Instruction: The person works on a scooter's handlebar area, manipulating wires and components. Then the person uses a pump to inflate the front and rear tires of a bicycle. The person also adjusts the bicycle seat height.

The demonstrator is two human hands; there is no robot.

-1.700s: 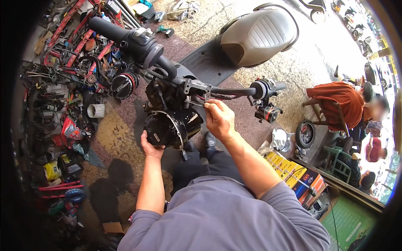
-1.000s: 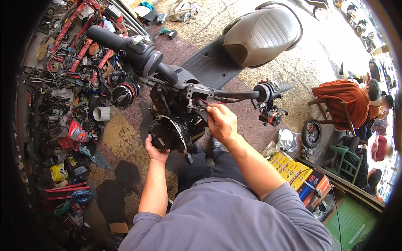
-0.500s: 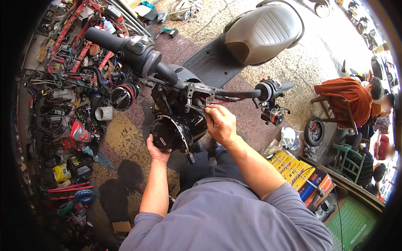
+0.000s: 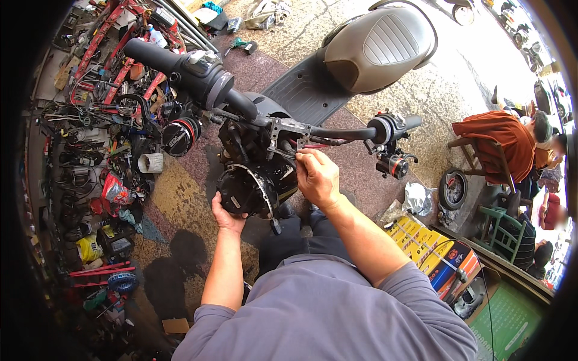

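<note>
A scooter stands before me, its handlebar (image 4: 342, 133) running across the view. My left hand (image 4: 227, 218) is closed around the lower rim of a round black headlight housing (image 4: 239, 191), supporting it below the bar. Just under the metal handlebar clamp (image 4: 291, 128), my right hand (image 4: 319, 179) pinches with thumb and forefinger. Whatever lies between those fingertips is too small to make out; thin cables and a metal bracket show beside them. Part of the housing's right side blends into the dark front of the scooter.
Heaped tools and parts (image 4: 114, 192) line the left side. Behind the handlebar extend the footboard (image 4: 307, 87) and brown seat (image 4: 390, 45). A green drill (image 4: 241, 45) lies on the floor. To the right are yellow boxes (image 4: 415, 243), a loose tyre (image 4: 453, 188) and seated people.
</note>
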